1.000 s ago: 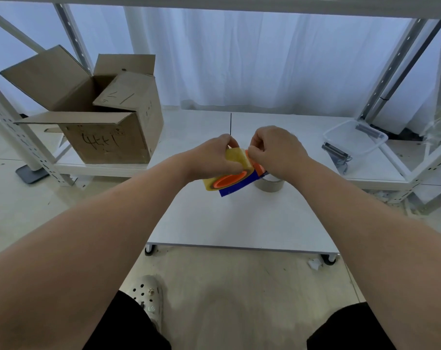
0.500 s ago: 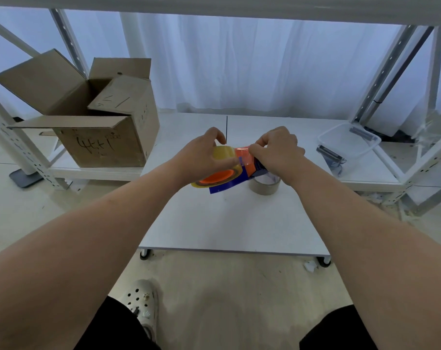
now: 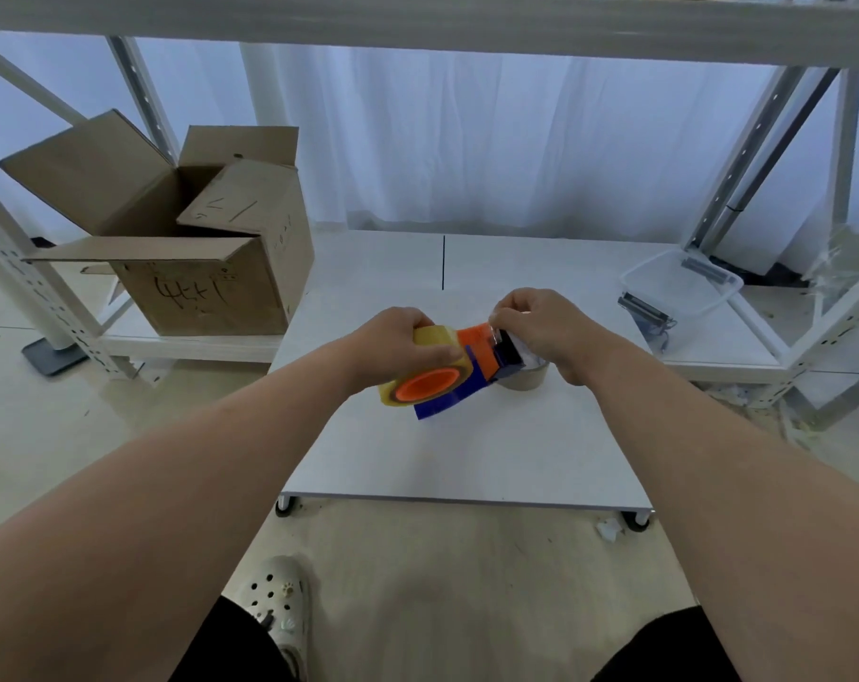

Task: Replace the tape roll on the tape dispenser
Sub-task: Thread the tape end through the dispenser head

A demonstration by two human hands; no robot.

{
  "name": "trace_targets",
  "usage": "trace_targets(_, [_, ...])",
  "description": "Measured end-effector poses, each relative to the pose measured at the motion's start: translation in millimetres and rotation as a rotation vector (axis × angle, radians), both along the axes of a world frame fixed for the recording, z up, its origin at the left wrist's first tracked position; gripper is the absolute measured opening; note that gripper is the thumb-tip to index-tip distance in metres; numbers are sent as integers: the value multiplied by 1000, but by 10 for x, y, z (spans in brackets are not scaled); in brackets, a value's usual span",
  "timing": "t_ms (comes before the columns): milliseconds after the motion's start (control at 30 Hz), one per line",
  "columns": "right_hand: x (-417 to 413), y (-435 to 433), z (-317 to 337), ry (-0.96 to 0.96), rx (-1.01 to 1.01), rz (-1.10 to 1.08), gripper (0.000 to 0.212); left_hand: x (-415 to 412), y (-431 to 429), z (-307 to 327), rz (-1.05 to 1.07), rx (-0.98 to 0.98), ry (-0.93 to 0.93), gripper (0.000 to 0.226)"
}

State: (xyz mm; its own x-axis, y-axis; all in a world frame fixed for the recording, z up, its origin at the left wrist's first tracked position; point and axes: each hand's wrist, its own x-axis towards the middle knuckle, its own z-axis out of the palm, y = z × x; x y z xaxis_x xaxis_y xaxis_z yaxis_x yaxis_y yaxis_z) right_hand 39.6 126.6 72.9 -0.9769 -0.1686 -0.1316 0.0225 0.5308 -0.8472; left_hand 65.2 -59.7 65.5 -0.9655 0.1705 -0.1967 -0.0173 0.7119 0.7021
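A yellowish clear tape roll (image 3: 437,344) sits on the orange hub of a blue and orange tape dispenser (image 3: 472,381), held above the white table (image 3: 467,460). My left hand (image 3: 398,342) grips the roll from above. My right hand (image 3: 540,327) pinches the clear tape end at the dispenser's front, over the blade end. Another tape roll (image 3: 526,379), brownish, lies on the table just behind the dispenser, partly hidden by my right hand.
An open cardboard box (image 3: 206,268) stands on the low shelf at the left. A clear plastic container (image 3: 683,283) and a dark metal part (image 3: 646,312) lie at the right. Metal shelf posts frame both sides. My shoe (image 3: 277,603) is on the floor below.
The dispenser has tilted flatter and come down a little. My right hand has moved right, away from my left, along the dispenser toward its front end.
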Motion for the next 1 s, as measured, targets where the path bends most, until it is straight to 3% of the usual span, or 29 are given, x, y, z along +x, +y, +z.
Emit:
trace_targets(167, [-81,22,-168,199,430,-12,9,-52,46,-339,86,128,-221,60])
trace_targets(233, [-83,-25,-241,222,510,16,10,-62,59,-475,91,172,-316,63])
trace_targets(433, [-78,-182,-363,95,181,54,10,-57,-28,-556,91,329,-402,65])
trace_targets(567, [-103,-163,-353,52,147,142,12,-99,-145,-435,-22,272,-424,76])
trace_targets(700, [-94,-193,-268,66,178,208,13,-92,-113,-377,-59,157,-340,74])
trace_targets(900, [-83,-216,-238,77,182,268,13,-103,-90,-229,14,154,24,60])
trace_targets(1000, [-75,-215,-225,72,190,293,11,-98,-74,-150,-42,160,23,42])
